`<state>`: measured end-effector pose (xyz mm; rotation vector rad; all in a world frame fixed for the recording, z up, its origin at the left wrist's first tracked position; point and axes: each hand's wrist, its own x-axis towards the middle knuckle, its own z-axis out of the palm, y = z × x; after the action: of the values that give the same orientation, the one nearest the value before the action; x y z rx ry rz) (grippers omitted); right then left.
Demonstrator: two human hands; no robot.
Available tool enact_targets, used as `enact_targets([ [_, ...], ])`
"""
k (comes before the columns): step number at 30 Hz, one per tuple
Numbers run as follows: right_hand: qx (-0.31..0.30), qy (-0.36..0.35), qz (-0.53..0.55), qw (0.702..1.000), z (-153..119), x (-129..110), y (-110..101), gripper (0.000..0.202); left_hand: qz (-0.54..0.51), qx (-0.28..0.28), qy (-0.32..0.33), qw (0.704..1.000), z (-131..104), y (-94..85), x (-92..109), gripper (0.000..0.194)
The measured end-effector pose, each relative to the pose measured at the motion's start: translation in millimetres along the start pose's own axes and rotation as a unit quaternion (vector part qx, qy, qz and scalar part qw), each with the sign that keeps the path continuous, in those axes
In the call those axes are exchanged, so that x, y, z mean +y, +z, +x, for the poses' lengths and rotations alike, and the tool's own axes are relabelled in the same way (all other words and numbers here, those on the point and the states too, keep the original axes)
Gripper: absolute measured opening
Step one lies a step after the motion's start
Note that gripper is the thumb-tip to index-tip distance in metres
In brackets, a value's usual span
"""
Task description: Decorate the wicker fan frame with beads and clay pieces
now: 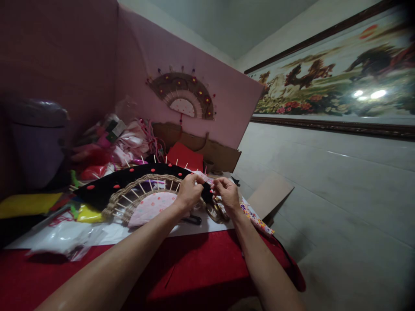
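My left hand [190, 191] is closed in a pinch above the right end of a large fan-shaped craft piece. My right hand [227, 194] faces it, thumb and fingers pinched together. Between and behind the fingertips shows a thin pinkish strip [205, 177]; small pink-red bits near the right fingertips are too small to name. The fan has a black fabric band [103, 190] with red dots, thin wooden sticks, a woven rope arc [117, 196] and a pink dotted half-round pad [151, 208]. Partly under my hands lie scissors [194, 220] with dark handles.
A finished-looking fan [181, 93] hangs on the pink board behind. Bags and pink fabric [132, 138] pile up at the back left, near a purple bin [39, 142]. A clear plastic bag [65, 237] lies front left on the red-covered table [194, 268]. Tiled wall stands right.
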<state>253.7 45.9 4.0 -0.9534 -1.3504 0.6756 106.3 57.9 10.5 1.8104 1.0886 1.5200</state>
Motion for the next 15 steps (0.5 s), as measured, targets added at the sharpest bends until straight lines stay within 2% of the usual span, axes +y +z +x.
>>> enact_targets([
  [5, -0.013, 0.023, 0.046, 0.999, -0.2, -0.2, -0.9, 0.033, -0.029, -0.010, -0.022, 0.999, 0.3, 1.4, -1.6, 0.019],
  [9, -0.021, 0.049, 0.087, 0.995, 0.7, -2.0, -0.3, 0.036, -0.060, -0.026, -0.041, 0.997, -0.9, 1.0, 1.8, 0.012],
  [15, -0.041, 0.066, 0.092, 0.993, 2.9, 0.8, -1.2, 0.033, -0.042, -0.032, -0.024, 0.998, -0.9, 0.7, 0.5, 0.010],
])
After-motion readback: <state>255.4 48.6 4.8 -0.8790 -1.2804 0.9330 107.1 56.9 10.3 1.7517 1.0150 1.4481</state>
